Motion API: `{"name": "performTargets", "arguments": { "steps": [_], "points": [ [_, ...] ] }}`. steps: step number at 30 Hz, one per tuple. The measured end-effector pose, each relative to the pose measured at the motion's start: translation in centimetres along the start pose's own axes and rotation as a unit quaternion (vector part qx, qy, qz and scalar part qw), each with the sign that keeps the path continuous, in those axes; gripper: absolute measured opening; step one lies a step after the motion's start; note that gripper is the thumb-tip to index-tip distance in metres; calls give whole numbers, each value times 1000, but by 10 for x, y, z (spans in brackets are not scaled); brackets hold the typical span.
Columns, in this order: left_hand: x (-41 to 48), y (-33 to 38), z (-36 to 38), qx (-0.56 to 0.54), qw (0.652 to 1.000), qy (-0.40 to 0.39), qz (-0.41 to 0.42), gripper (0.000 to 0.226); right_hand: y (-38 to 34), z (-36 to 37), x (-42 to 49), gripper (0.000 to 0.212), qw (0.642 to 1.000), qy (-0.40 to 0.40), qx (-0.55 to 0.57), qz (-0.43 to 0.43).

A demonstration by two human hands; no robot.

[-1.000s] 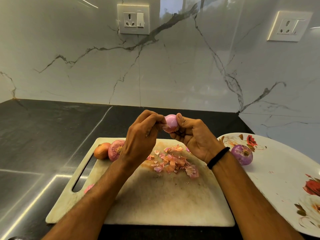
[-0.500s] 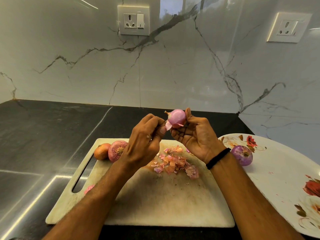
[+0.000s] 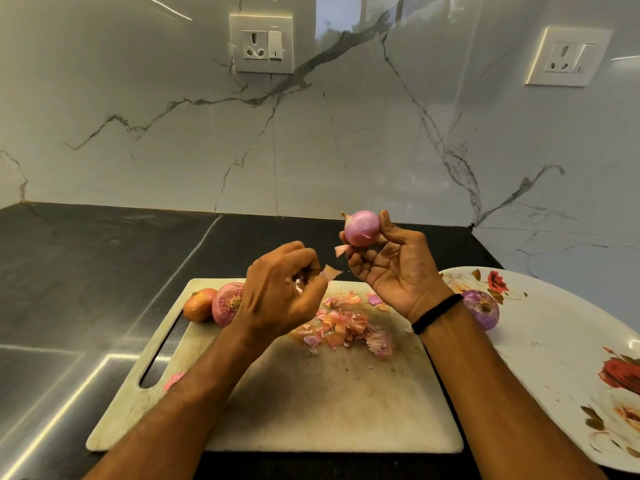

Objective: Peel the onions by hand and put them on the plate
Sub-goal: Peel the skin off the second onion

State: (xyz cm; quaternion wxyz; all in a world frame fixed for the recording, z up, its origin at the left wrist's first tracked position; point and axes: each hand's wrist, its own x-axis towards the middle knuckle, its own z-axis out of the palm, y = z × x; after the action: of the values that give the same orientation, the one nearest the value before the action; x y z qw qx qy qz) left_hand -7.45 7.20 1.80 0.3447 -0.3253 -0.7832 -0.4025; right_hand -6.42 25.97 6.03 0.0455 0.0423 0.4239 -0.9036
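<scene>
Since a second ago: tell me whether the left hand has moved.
Yes. The left hand dropped toward the cutting board, away from the onion in the right hand, pinching skin.

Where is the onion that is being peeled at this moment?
In the head view the onion is right of centre, held up by the right hand over the cutting board and its pile of skins, left of the flowered plate.

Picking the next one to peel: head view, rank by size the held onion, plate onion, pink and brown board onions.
Pink onion, plate onion: alike, both partly hidden.
Held onion (raised, nearer camera).
Brown onion.
</scene>
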Motion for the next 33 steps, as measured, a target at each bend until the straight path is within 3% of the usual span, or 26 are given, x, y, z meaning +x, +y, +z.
{"name": "performTargets", "arguments": {
  "steps": [7,16,19,25,33],
  "points": [
    [2,1,0,13,1000,19,-20,18,2,2,-1,59,1000,-17,-8,1],
    [4,-2,4,39,997,59,-29,28,2,4,-5,55,998,-55,10,29],
    [8,-2,6,35,997,54,-37,41,4,5,-5,56,998,-59,3,34],
    [5,-10,7,56,996,63,25,19,5,6,-5,54,998,-56,5,38],
    [2,-7,3,55,998,36,20,10,0,3,-2,53,999,-34,30,6]
  ]
}}
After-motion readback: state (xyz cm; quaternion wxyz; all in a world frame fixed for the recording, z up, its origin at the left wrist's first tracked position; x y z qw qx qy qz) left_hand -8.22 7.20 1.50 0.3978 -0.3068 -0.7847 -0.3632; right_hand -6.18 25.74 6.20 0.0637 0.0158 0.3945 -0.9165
